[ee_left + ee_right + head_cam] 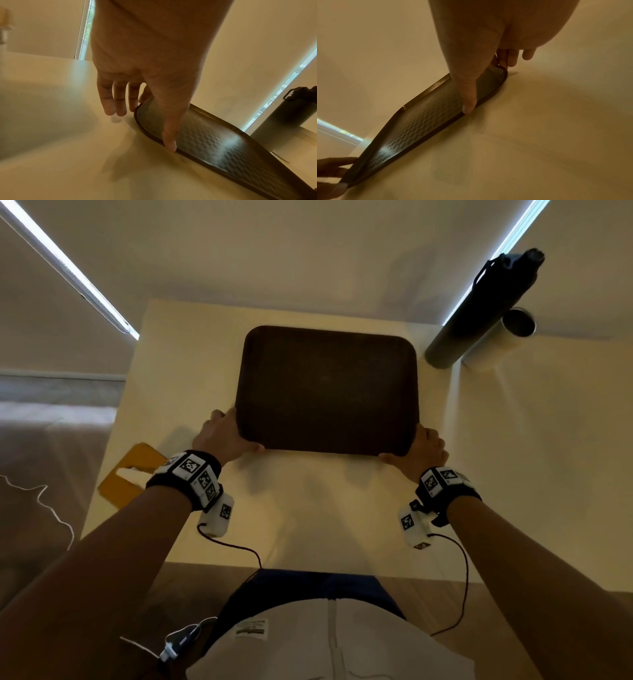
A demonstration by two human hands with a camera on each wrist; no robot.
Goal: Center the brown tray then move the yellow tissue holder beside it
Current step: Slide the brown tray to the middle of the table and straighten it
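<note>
The brown tray lies flat near the middle of the pale table; its honeycomb-patterned floor shows in the wrist views. My left hand brackets the near-left corner, with a straight thumb along the near rim and fingers beside the left rim. My right hand brackets the near-right corner the same way. The yellow tissue holder lies at the table's near-left edge, partly hidden behind my left wrist.
A tall dark bottle and a pale cylinder stand past the tray's far-right corner. Wrist-camera cables hang over the table's near edge. Grey fabric lies left of the table.
</note>
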